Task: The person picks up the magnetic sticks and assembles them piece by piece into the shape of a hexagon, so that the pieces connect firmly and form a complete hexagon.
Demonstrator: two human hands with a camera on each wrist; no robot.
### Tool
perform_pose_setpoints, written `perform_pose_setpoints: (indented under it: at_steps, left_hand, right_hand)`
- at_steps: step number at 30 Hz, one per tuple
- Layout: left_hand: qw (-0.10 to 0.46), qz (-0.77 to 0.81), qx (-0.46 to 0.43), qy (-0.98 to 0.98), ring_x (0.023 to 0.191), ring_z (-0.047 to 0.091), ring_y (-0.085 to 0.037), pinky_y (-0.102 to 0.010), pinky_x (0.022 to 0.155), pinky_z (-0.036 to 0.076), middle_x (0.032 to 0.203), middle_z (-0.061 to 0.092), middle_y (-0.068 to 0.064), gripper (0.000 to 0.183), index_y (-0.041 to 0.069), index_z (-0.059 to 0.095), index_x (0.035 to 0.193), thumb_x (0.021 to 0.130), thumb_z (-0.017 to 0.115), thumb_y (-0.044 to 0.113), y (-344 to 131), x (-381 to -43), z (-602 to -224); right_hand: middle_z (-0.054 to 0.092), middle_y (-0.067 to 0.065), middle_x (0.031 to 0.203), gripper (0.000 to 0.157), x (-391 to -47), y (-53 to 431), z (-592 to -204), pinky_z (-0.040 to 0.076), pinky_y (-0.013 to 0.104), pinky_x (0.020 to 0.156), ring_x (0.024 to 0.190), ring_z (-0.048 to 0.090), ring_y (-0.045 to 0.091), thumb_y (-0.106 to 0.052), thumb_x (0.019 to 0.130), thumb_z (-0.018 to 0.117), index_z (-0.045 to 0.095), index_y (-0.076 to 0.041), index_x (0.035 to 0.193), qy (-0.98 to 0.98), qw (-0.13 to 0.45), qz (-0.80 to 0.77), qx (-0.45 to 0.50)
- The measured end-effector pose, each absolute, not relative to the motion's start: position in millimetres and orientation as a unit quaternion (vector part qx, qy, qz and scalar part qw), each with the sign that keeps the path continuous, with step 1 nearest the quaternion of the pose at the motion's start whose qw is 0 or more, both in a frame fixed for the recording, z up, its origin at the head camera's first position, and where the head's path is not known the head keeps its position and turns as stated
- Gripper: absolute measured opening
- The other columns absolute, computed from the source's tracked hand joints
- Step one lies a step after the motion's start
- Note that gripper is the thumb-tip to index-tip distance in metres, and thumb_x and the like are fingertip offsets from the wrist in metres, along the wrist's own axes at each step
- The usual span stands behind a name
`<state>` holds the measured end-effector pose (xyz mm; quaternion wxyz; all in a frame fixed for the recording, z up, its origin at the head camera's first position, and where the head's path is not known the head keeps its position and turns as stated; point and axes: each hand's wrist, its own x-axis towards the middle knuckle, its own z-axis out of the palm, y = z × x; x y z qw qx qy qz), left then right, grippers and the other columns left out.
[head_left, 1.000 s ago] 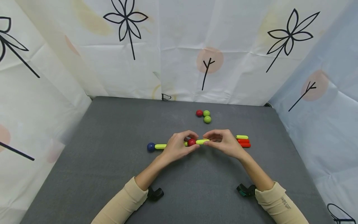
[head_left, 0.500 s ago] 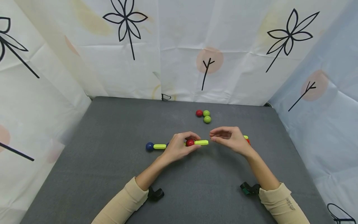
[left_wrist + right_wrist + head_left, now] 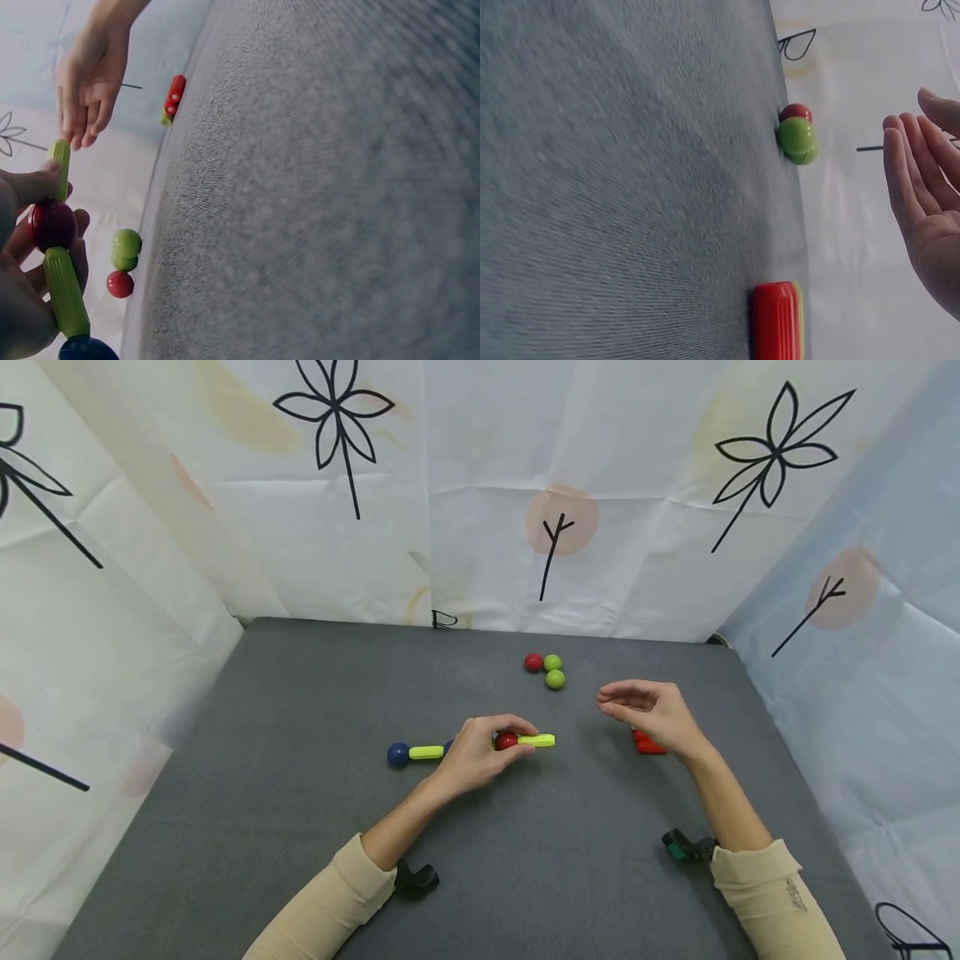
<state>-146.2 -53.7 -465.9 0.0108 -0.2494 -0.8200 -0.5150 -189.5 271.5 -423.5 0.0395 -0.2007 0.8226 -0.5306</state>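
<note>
The left hand (image 3: 480,750) is gripping a chain of balls and rods, its thumb and fingers closing about the red ball (image 3: 507,741) and the adjoining end rod (image 3: 537,740). Farther along the chain, a middle rod (image 3: 66,292) is linking the red ball to an inner blue ball (image 3: 88,349); beyond the hand, an outer rod (image 3: 427,752) is leading to an outer blue ball (image 3: 398,754). The chain is extending sideways over the grey desk (image 3: 300,693), though its clearance from the surface is hard to judge. The right hand (image 3: 651,714) is hovering well apart from the chain's free end, its fingers extending loosely, the thumb standing off from them, and is holding nothing. Below it, red rods (image 3: 648,742) are lying beside a yellow-green rod (image 3: 801,322), which the hand is mostly hiding in the head view. Toward the far edge, a loose red ball (image 3: 533,662) and two green balls (image 3: 555,680) are resting in a cluster. A white patterned backdrop (image 3: 487,443) is enclosing the desk.
</note>
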Motion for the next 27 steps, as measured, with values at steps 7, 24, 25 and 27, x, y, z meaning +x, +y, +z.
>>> perform_pose_setpoints:
  at_steps: [7,24,25,27]
  left_hand:
    - [0.007,-0.511,-0.255,-0.821,0.072,0.053,-0.007,-0.019,0.064,0.037,0.098,0.076,0.003,0.019,0.018,0.081,0.116,0.097,0.083,0.019,-54.4,-146.8,-468.0]
    - [-0.019,-0.513,-0.254,-0.820,0.082,0.060,-0.009,-0.019,0.069,0.046,0.112,0.081,0.000,0.021,0.018,0.081,0.119,0.099,0.083,0.020,-53.7,-145.3,-467.3]
    - [-0.020,-0.513,-0.254,-0.820,0.083,0.060,-0.009,-0.019,0.069,0.046,0.112,0.081,0.000,0.021,0.018,0.081,0.119,0.099,0.083,0.020,-53.8,-145.2,-467.4]
    - [-0.021,-0.512,-0.254,-0.820,0.085,0.062,-0.009,-0.019,0.070,0.047,0.114,0.081,0.000,0.021,0.018,0.081,0.119,0.099,0.082,0.020,-54.0,-144.9,-468.0]
  right_hand:
    - [0.073,0.032,0.129,0.035,-218.3,263.6,-426.1,0.062,0.018,0.090,0.104,0.076,-0.003,-0.005,0.100,0.077,0.069,0.008,0.132,0.820,0.066,-0.533,-0.197]
    - [0.062,0.033,0.148,0.048,-294.6,210.0,-439.0,0.044,0.061,0.123,0.143,0.058,0.049,-0.005,0.099,0.077,0.063,0.009,0.143,0.848,0.087,-0.462,-0.245]
    - [0.062,0.033,0.149,0.048,-298.1,206.7,-440.9,0.041,0.063,0.125,0.145,0.056,0.049,-0.006,0.100,0.077,0.062,0.009,0.143,0.852,0.085,-0.455,-0.246]
    - [0.062,0.031,0.151,0.049,-304.9,201.2,-446.2,0.036,0.064,0.128,0.148,0.054,0.048,-0.007,0.100,0.078,0.062,0.009,0.144,0.857,0.088,-0.446,-0.242]
